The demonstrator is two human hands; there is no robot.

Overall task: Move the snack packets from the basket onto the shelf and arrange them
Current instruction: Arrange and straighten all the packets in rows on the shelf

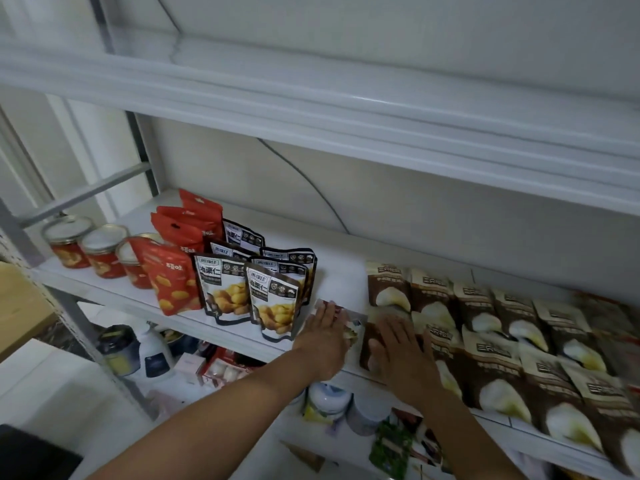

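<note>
A white shelf (343,271) holds rows of snack packets. My left hand (325,332) lies flat, fingers straight, on a light packet (353,323) lying at the shelf's front edge. My right hand (394,344) presses flat on the leftmost brown packet (367,351) of several overlapping brown-and-cream packets (502,327) that fill the right side. To the left stand several brown-and-white chestnut pouches (270,303) and red pouches (176,285). No basket is in view.
Three red jars with clear lids (100,251) stand at the shelf's far left. Another white shelf (311,98) hangs overhead. Below are bottles (156,351), tubs (329,400) and other packets (391,445). A bare strip of shelf lies between the pouches and brown packets.
</note>
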